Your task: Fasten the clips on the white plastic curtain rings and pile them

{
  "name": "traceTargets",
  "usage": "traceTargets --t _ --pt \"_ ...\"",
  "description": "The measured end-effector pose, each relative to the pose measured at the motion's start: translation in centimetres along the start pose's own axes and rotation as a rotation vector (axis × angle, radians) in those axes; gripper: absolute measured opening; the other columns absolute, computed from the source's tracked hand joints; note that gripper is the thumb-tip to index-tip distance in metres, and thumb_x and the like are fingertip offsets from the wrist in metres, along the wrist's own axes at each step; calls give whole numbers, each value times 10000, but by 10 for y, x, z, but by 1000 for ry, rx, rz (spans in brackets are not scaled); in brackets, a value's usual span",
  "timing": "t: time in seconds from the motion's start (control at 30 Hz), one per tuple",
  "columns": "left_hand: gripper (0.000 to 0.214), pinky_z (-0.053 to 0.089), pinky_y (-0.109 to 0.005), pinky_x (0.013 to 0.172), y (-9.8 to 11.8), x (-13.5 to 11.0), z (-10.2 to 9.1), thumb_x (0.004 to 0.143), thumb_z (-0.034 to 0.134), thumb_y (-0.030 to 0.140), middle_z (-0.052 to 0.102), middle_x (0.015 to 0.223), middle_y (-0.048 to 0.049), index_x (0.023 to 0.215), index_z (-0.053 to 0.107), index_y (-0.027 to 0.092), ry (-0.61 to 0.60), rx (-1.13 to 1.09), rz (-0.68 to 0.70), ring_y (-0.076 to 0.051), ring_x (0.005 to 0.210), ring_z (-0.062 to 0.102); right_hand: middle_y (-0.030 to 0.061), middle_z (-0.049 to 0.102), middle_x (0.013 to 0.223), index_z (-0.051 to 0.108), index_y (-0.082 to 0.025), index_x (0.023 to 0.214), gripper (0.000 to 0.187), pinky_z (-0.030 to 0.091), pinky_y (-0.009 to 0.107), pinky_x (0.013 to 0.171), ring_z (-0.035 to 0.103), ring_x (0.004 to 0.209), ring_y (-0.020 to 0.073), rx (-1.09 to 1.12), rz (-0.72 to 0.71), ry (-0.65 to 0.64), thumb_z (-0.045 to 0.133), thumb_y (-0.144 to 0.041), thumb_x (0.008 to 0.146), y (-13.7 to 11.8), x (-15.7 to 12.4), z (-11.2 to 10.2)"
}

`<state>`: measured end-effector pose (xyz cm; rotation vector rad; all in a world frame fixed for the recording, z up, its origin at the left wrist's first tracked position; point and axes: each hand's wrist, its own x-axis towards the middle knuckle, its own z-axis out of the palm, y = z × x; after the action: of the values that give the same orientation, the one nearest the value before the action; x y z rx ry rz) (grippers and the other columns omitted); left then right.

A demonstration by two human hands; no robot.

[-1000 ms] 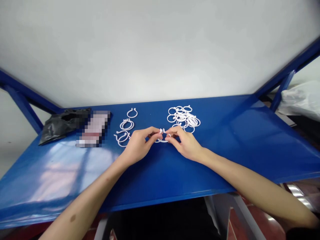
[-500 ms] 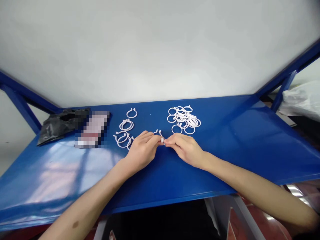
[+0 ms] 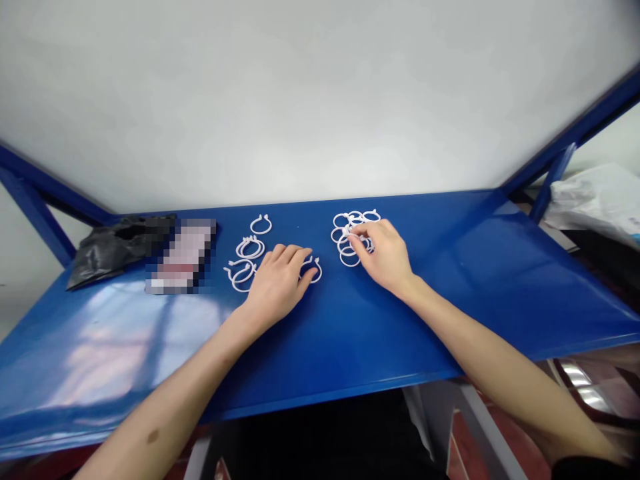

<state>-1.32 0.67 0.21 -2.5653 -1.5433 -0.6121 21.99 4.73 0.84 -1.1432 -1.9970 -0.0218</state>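
Observation:
My left hand [image 3: 277, 283] lies palm down over the blue table, its fingers loosely bent and the thumb apart. An open white plastic ring [image 3: 321, 273] with knobbed ends shows beside its thumb, partly covered by the fingers. More open rings [image 3: 241, 289] lie to the left of that hand, with a small overlapping group [image 3: 250, 257] behind them and a single one [image 3: 261, 233] farther back. My right hand [image 3: 387, 257] pinches a white ring [image 3: 347, 231] between thumb and fingertips at a pile of joined white rings [image 3: 350, 265]. That hand hides part of the pile.
A black plastic bag [image 3: 107, 250] and a blurred-out flat object [image 3: 185, 250] lie at the table's left. Blue frame bars [image 3: 553, 183] stand at both sides, a pale panel [image 3: 320, 100] rises behind, and a translucent bag [image 3: 595, 200] sits beyond the right side.
My hands, together at the middle before, have parted. The right moved back and right to the pile with a ring; the left moved slightly left and its fingers opened.

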Motion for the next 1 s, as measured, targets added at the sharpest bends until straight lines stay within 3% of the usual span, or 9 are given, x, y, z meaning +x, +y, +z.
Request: traceTargets --t 0.2,0.37,0.5,0.63,0.73,0.87,1.0 --pt "171 466 -420 791 -15 0 4 973 547 258 712 943 -89 924 692 182 -38 42 -11 -265 897 571 114 673 982 702 -193 958 133 499 450 828 547 960 291 -210 37 -53 599 -276 948 29 3 -4" --pt "133 425 -400 745 -12 1 -1 952 570 235 711 863 -62 839 629 198 36 28 -21 -253 841 566 131 651 1053 709 -202 1030 160 515 494 844 553 1000 308 -194 -7 -14 585 -274 959 21 1 -8" --pt "136 400 -385 743 -5 3 -6 945 565 213 706 863 -48 810 583 202 108 -9 -35 -235 831 580 100 683 1048 689 -228 1058 139 517 477 873 582 1010 282 -43 -93 -24 584 -274 981 -1 -2 -12" --pt "157 395 -368 750 3 3 -11 955 549 226 685 824 -35 801 566 200 181 -65 5 -213 811 587 77 717 1021 639 -203 1116 173 540 423 863 637 963 233 200 -172 -206 595 -314 992 -23 -12 -8" --pt "157 411 -351 765 9 2 -13 962 543 230 688 831 -26 811 570 200 200 -147 67 -191 805 594 54 719 944 620 -196 1109 164 563 358 779 670 866 193 326 -105 -287 579 -312 1001 -30 -20 -1" --pt "100 451 -323 756 12 1 -12 962 577 248 706 850 -15 884 614 198 150 -308 -4 -176 802 626 39 720 930 627 -205 1056 94 561 305 722 682 810 161 390 -23 -264 583 -261 994 -27 -24 5" --pt "112 485 -272 714 13 1 -12 986 555 248 749 877 4 959 659 216 6 -509 -107 -153 778 675 48 740 981 654 -213 1051 100 569 327 782 694 878 172 420 -74 -226 587 -265 999 -25 -23 5"
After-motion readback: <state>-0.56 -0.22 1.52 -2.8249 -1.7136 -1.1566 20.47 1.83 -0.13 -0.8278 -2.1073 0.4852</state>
